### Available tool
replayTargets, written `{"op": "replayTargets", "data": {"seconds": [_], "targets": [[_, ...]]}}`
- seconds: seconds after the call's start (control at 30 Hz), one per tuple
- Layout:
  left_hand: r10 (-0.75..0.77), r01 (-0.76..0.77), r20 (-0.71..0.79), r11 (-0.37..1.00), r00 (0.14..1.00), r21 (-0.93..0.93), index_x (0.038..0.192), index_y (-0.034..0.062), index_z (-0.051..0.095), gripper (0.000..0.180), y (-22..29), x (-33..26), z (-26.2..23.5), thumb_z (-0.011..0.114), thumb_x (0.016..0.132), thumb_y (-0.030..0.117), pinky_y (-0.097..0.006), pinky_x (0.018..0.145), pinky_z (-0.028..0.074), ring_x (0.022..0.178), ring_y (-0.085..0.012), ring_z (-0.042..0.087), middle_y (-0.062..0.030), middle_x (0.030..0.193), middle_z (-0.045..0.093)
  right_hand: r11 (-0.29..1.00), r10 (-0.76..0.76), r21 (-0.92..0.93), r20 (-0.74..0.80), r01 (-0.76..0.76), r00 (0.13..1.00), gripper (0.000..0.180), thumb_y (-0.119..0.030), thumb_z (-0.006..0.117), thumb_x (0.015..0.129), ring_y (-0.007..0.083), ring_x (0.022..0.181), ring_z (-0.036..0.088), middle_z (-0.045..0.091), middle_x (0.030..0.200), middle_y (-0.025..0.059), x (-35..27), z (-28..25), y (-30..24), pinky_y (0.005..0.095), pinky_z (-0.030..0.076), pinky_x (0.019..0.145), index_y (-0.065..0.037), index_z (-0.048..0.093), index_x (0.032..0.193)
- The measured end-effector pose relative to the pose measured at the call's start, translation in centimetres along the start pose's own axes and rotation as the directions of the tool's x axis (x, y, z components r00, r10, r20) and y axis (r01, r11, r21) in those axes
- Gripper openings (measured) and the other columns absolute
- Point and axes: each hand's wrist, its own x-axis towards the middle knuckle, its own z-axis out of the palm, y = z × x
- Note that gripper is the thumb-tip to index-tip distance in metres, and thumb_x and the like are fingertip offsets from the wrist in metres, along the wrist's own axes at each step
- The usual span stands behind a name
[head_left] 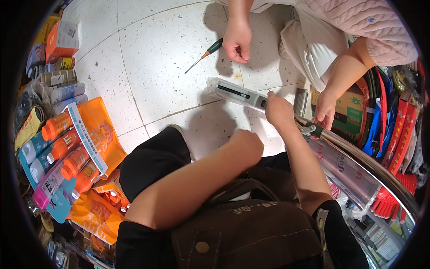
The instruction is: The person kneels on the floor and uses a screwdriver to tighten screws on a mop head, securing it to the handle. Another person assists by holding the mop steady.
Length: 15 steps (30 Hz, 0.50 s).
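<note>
My right hand (pixel 280 111) is closed around the neck of a long-handled mop, behind its grey head (pixel 244 95). The head has a dark slot and clear plastic wrap at its far end. From my grip the metal pole (pixel 358 154) runs to the lower right. My left hand (pixel 247 145) is a loose fist in front of my lap, apart from the mop; its fingertips are hidden. Another person's hand (pixel 237 41) hangs half-curled by a screwdriver (pixel 204 55) lying on the floor. That person's other hand (pixel 325 110) is at the pole, near a metal fitting.
Orange-capped bottles (pixel 67 145) and orange packets (pixel 103 130) crowd the shelf on my left. Boxes (pixel 62 40) stand farther up. On the right are a cardboard carton (pixel 342 110), red packages (pixel 398 134) and plastic-wrapped goods (pixel 342 172). Pale speckled tiles (pixel 148 76) cover the floor.
</note>
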Motion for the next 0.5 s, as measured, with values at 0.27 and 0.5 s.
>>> {"op": "replayTargets", "data": {"seconds": [0.27, 0.5], "targets": [[-0.166, -0.057, -0.737, 0.962, 0.656, -0.267, 0.088, 0.0024, 0.064, 0.012, -12.2, -0.1, -13.0, 0.059, 0.084, 0.012, -0.041, 0.072, 0.049, 0.077, -0.0335, 0.062, -0.0152, 0.081, 0.064, 1.0, -0.015, -0.001, -0.018, 0.015, 1.0, 0.028, -0.006, 0.051, 0.085, 0.0351, 0.093, 0.068, 0.068, 0.096, 0.0221, 0.7, -0.3, 0.4, 0.0424, 0.054, 0.079, 0.003, 0.054, 0.111], [0.205, -0.025, -0.822, 0.974, 0.531, 0.227, 0.09, 0.0064, 0.065, 0.011, -13.4, 3.5, -10.5, 0.061, 0.079, 0.008, -0.035, 0.079, 0.046, 0.093, -0.0252, 0.055, -0.0068, 0.092, 0.058, 1.0, -0.016, -0.025, 0.005, 0.016, 1.0, 0.032, -0.006, 0.051, 0.087, 0.0338, 0.095, 0.068, 0.068, 0.1, 0.0211, 1.0, -0.9, 0.1, 0.0417, 0.054, 0.081, 0.003, 0.053, 0.117]]}}
